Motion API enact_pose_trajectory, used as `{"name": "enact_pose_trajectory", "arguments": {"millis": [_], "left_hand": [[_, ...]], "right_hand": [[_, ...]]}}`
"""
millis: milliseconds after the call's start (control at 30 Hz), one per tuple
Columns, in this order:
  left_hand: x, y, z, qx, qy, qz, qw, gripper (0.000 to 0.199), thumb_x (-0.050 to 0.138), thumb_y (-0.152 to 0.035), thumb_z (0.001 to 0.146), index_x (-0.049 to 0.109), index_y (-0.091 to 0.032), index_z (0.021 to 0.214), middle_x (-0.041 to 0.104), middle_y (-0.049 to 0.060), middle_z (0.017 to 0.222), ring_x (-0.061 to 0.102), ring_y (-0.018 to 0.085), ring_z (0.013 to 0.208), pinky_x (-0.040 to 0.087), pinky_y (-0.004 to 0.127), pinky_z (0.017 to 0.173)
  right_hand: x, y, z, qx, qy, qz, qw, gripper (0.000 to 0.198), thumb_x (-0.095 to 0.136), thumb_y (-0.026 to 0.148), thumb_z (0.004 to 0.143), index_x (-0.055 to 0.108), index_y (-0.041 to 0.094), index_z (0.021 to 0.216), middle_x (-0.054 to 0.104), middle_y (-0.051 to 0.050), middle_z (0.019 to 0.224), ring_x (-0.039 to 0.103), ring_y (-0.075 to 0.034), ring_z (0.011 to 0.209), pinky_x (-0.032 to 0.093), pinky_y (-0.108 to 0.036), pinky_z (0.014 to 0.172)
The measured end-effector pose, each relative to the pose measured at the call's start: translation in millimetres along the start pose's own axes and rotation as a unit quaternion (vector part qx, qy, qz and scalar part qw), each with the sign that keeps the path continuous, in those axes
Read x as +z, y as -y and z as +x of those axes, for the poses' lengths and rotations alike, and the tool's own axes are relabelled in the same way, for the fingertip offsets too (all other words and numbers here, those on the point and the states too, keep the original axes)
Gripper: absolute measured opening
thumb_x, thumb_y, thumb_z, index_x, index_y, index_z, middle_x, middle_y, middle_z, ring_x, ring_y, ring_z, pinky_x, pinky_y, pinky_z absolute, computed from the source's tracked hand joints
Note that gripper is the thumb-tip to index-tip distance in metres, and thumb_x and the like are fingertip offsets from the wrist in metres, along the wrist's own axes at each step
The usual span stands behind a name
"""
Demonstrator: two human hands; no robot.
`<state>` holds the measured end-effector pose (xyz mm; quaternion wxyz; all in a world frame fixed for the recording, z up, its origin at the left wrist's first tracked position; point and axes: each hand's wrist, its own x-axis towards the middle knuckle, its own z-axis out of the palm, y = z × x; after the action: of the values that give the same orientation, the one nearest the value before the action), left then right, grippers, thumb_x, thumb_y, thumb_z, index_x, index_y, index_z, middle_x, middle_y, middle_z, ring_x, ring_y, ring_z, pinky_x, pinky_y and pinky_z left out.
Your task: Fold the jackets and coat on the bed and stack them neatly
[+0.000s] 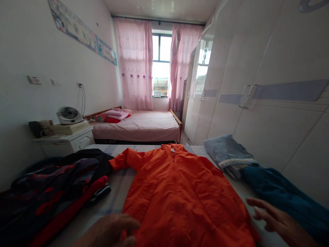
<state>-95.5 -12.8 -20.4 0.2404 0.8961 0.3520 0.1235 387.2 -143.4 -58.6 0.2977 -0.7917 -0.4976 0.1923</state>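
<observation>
An orange zip-up jacket [174, 192] lies face up on the near bed, its collar pointing away from me. Its left-hand sleeve stretches out to the side, while the other sleeve is not clearly visible. At the jacket's lower left edge is my left hand [110, 230], somewhat blurred, with thumb and fingers apart and a bit of orange showing between them. My right hand [280, 221] hovers beside the jacket's lower right edge, fingers spread, holding nothing.
Dark clothes with red patches [59, 185] are heaped on the left. To the right lie a folded grey-blue cloth [228, 151] and a teal garment [277, 188]. A white wardrobe [231, 127] lines the right wall. Beyond stand a pink-sheeted bed [149, 123] and a fan [69, 115].
</observation>
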Motion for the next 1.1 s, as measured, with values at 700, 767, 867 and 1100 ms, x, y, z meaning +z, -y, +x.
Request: {"name": "enact_pose_trajectory", "arguments": {"millis": [700,767,867,1100], "left_hand": [[70.9,-45.8,111.3,0.140,0.060,-0.070,0.986,0.018,0.052,-0.032,0.084,0.066,-0.024,0.091,0.063,0.003,0.113,0.056,0.022,0.108,0.040,0.036,0.099],[68.7,-36.7,112.2,0.076,0.005,-0.171,0.982,0.024,0.044,-0.028,0.086,0.067,-0.022,0.087,0.066,0.003,0.101,0.060,0.017,0.095,0.044,0.029,0.091],[55.7,-20.6,109.5,-0.068,-0.066,-0.348,0.933,0.034,0.041,-0.040,0.086,0.064,-0.019,0.098,0.067,0.005,0.100,0.061,0.019,0.094,0.047,0.031,0.084],[45.7,-5.0,111.5,-0.218,0.000,-0.479,0.850,0.057,0.061,-0.052,0.065,0.051,-0.013,0.106,0.064,0.009,0.086,0.064,0.021,0.073,0.050,0.029,0.055]], "right_hand": [[0.5,182.5,48.9,-0.445,-0.404,-0.315,0.735,0.019,0.041,0.019,0.087,0.060,0.022,0.086,0.069,-0.004,0.096,0.052,-0.025,0.112,0.024,-0.050,0.105],[38.2,191.5,27.5,-0.578,-0.283,-0.290,0.708,0.022,0.040,0.015,0.087,0.060,0.022,0.092,0.066,-0.002,0.110,0.050,-0.021,0.116,0.029,-0.044,0.105],[80.6,180.9,6.1,-0.627,-0.155,-0.224,0.730,0.021,0.043,0.013,0.085,0.059,0.023,0.094,0.066,0.000,0.109,0.054,-0.017,0.110,0.038,-0.034,0.101],[89.7,126.2,46.0,-0.330,-0.151,-0.141,0.921,0.033,0.044,0.009,0.077,0.052,0.022,0.107,0.060,-0.007,0.105,0.060,-0.020,0.092,0.050,-0.035,0.081]]}}
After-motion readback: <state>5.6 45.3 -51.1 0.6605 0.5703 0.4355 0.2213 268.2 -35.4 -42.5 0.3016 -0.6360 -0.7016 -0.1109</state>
